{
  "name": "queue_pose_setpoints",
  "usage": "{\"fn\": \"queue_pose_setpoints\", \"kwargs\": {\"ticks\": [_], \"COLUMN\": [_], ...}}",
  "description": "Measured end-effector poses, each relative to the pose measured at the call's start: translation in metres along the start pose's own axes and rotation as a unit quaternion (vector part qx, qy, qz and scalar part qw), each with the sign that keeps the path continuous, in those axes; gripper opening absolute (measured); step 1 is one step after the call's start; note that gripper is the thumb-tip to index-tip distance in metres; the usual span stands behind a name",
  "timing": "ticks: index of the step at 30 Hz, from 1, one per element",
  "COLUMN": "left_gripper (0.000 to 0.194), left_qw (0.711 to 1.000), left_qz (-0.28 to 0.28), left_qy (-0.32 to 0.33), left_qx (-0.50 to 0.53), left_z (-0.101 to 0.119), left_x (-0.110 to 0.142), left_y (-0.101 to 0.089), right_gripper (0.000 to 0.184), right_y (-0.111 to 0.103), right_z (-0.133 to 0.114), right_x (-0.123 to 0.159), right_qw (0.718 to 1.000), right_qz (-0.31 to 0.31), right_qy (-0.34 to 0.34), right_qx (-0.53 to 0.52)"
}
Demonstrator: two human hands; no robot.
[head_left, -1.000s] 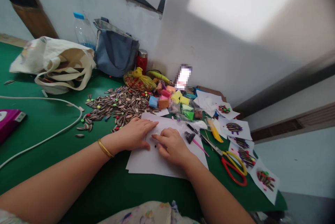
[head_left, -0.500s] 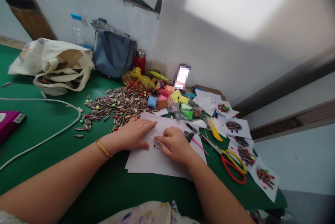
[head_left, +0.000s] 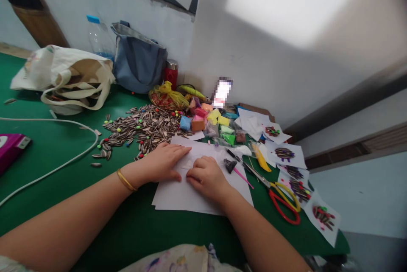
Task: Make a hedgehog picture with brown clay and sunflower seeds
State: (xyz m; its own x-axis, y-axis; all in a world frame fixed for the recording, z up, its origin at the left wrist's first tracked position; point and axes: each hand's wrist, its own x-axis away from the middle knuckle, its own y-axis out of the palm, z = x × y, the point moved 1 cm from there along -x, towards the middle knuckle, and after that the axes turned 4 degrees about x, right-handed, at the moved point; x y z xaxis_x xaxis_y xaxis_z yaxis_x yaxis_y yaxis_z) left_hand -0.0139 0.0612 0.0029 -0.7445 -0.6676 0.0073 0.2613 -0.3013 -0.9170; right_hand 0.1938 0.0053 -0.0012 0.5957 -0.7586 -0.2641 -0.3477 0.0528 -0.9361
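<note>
Head view: green table (head_left: 127,229) with a plain white paper stack (head_left: 178,197), near edge running crosswise, long axis hard to call half covered. Seed pile (head_left: 155,125) crowds beyond the left hand (head_left: 163,162), scissors (head_left: 269,185) sit right of the right hand (head_left: 206,178), tabletop opens up nearside. Both rest on the paper, left flat, right curled close by but apart, can't tell if it's pinching anything.

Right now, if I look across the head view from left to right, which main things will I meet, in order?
Purple object → white tote bag → blue bag → left hand → right hand → scissors → rightmost paper with seeds.
</note>
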Motion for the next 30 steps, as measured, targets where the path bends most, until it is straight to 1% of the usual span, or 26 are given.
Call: {"fn": "queue_pose_setpoints", "kwargs": {"ticks": [4, 7, 12, 19, 24, 30], "left_gripper": [0.084, 0.085, 0.088, 0.085, 0.085, 0.085], "left_qw": [1.000, 1.000, 1.000, 1.000, 1.000, 1.000], "left_qz": [-0.007, -0.009, -0.005, -0.006, -0.006, -0.012], "left_qy": [-0.005, -0.006, -0.004, 0.002, 0.003, -0.003], "left_qx": [0.002, 0.002, 0.004, 0.002, 0.001, 0.001], "left_z": [0.002, 0.003, 0.000, 0.001, 0.001, 0.003], "left_x": [0.000, 0.000, -0.001, -0.001, -0.001, -0.001], "left_y": [-0.002, -0.002, 0.000, 0.000, -0.001, -0.003], "right_gripper": [0.009, 0.011, 0.010, 0.009, 0.011, 0.020], "right_y": [-0.001, 0.002, 0.007, 0.008, 0.007, 0.006], "right_z": [0.006, 0.011, 0.012, 0.012, 0.012, 0.014], "right_x": [-0.005, -0.010, -0.016, -0.018, -0.018, -0.011], "right_qw": [0.996, 0.993, 0.993, 0.993, 0.994, 0.995], "right_qz": [0.062, 0.074, 0.050, 0.032, 0.035, 0.044], "right_qy": [0.066, 0.097, 0.100, 0.108, 0.094, 0.085], "right_qx": [-0.010, 0.004, 0.021, 0.041, 0.042, 0.023]}}
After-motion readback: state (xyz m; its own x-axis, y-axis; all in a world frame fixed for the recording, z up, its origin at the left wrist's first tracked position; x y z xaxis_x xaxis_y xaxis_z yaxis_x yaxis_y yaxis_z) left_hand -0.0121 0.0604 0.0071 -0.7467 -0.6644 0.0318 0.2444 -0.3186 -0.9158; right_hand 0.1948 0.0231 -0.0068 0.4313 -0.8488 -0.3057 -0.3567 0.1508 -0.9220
